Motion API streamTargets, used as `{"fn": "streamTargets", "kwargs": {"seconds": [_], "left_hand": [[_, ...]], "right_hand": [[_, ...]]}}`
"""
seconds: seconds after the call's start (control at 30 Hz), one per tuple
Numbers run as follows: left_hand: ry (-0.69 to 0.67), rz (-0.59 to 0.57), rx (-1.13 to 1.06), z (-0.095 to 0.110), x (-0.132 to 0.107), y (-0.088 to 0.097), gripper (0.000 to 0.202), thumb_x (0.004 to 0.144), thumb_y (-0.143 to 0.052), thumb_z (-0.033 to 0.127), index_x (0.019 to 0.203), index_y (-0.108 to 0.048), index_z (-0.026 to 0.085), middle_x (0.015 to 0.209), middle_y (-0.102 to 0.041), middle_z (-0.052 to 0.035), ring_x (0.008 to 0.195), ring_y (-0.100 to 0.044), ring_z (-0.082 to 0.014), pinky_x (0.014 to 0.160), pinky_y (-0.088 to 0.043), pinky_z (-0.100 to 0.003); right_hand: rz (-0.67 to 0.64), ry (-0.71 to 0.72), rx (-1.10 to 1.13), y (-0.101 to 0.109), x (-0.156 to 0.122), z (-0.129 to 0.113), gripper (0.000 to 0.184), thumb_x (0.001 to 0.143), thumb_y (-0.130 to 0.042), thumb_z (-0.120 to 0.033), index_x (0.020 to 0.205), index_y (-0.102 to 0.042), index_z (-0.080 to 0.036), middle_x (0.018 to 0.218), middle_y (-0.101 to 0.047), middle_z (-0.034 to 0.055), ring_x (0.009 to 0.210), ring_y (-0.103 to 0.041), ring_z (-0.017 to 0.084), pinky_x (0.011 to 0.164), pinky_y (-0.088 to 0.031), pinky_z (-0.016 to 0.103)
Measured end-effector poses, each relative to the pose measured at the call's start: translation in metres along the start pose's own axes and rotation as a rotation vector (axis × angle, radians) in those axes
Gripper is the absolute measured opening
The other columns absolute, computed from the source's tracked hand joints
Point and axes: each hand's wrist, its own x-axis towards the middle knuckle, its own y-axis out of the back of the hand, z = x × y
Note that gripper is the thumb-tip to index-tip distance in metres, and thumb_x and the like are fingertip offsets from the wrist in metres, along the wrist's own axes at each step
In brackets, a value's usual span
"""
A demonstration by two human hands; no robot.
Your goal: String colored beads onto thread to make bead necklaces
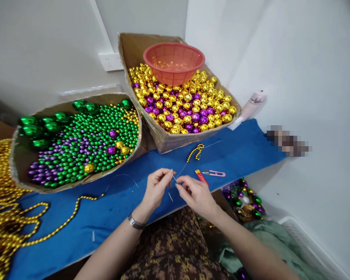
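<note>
My left hand [157,186] is closed in a pinch, thumb against forefinger. My right hand [197,194] pinches just beside it. A short, thin, needle-like line [175,179] spans the two sets of fingertips; it is too fine to tell needle from thread. A clear thread [182,168] leads from the fingertips toward a short gold bead strand [196,152] on the blue cloth [236,155]. Pink thread snips [216,173] and a small red and yellow packet [202,177] lie by my right hand. A small white sliver [170,197] rests below the fingertips.
A box of green and purple beads [76,188] stands at left, another of gold and purple balls [175,140] behind, topped by a red basket [174,74]. Long gold bead strings [6,217] heap at far left. Below the table's right edge are more beads [245,198].
</note>
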Motion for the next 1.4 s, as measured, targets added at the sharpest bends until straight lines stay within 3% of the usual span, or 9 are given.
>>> {"fn": "streamTargets", "kwargs": {"seconds": [0.13,0.23,0.33,0.53,0.67,0.77,1.07,1.23,1.4], "left_hand": [[0.102,0.001,-0.151,-0.001,0.005,0.001,0.022,0.075,-0.071,0.036,0.072,-0.067,0.014,0.058,-0.055,0.0015,0.053,-0.048,-0.0084,0.055,-0.042,-0.021],[0.137,0.006,-0.193,-0.003,0.007,0.002,0.023,0.074,-0.073,0.035,0.070,-0.064,0.014,0.059,-0.054,0.0019,0.052,-0.046,-0.0071,0.052,-0.040,-0.020],[0.116,-0.025,-0.185,-0.004,0.006,-0.001,0.024,0.075,-0.071,0.036,0.071,-0.061,0.014,0.060,-0.052,0.0026,0.051,-0.043,-0.0066,0.050,-0.038,-0.019],[-0.057,-0.042,0.139,-0.015,0.014,0.002,0.029,0.081,-0.061,0.042,0.070,-0.056,0.015,0.058,-0.049,0.0039,0.051,-0.043,-0.0082,0.051,-0.036,-0.021],[-0.182,0.044,0.594,-0.028,0.033,0.015,0.031,0.086,-0.049,0.041,0.067,-0.053,0.017,0.056,-0.046,0.0039,0.051,-0.041,-0.0096,0.050,-0.032,-0.021],[-0.252,0.088,0.791,-0.034,0.050,0.020,0.029,0.086,-0.045,0.035,0.064,-0.052,0.017,0.057,-0.047,0.0030,0.053,-0.043,-0.0108,0.054,-0.031,-0.023],[-0.318,0.053,0.919,-0.032,0.075,-0.010,0.021,0.084,-0.048,0.023,0.066,-0.057,0.018,0.062,-0.055,0.0005,0.058,-0.049,-0.0132,0.058,-0.031,-0.024],[-0.349,0.009,0.942,-0.018,0.084,-0.033,0.020,0.087,-0.047,0.026,0.073,-0.059,0.018,0.068,-0.059,0.0002,0.061,-0.052,-0.0129,0.060,-0.034,-0.024],[-0.292,-0.012,1.005,-0.027,0.081,-0.025,0.021,0.088,-0.048,0.024,0.072,-0.060,0.018,0.068,-0.060,-0.0002,0.062,-0.053,-0.0133,0.060,-0.033,-0.024]], "right_hand": [[-0.128,-0.211,0.506,0.000,0.000,0.000,0.025,0.091,-0.051,-0.034,0.112,-0.056,-0.020,0.070,-0.060,-0.0033,0.052,-0.059,0.009,0.051,-0.049,0.021],[-0.123,-0.278,0.829,-0.001,0.004,-0.001,0.026,0.089,-0.056,-0.041,0.101,-0.062,-0.019,0.082,-0.067,0.0024,0.067,-0.067,0.012,0.066,-0.056,0.027],[-0.058,-0.281,0.928,-0.004,0.011,0.001,0.028,0.084,-0.064,-0.042,0.101,-0.064,-0.020,0.092,-0.071,0.0055,0.082,-0.070,0.017,0.079,-0.057,0.034],[0.144,-0.056,0.424,0.009,0.034,0.001,0.023,0.090,-0.056,-0.039,0.097,-0.066,-0.020,0.094,-0.070,0.0054,0.075,-0.069,0.015,0.070,-0.056,0.029],[0.277,0.127,0.030,0.055,0.068,-0.011,0.024,0.096,-0.045,-0.036,0.092,-0.061,-0.020,0.074,-0.065,0.0010,0.063,-0.063,0.011,0.067,-0.052,0.027],[0.326,0.153,-0.021,0.092,0.097,-0.020,0.027,0.097,-0.040,-0.042,0.093,-0.055,-0.021,0.070,-0.063,-0.0013,0.056,-0.061,0.010,0.059,-0.049,0.025],[0.373,0.087,-0.060,0.168,0.176,-0.023,0.039,0.097,-0.026,-0.056,0.112,-0.044,-0.025,0.079,-0.066,0.0021,0.041,-0.052,0.005,0.042,-0.039,0.020],[0.338,0.190,-0.316,0.197,0.198,-0.074,0.042,0.100,-0.028,-0.049,0.109,-0.050,-0.014,0.071,-0.064,0.0017,0.051,-0.052,0.003,0.051,-0.036,0.020],[0.219,0.264,-0.426,0.195,0.195,-0.109,0.032,0.100,-0.037,-0.039,0.106,-0.055,-0.013,0.074,-0.065,0.0017,0.060,-0.057,0.007,0.057,-0.040,0.022]]}}
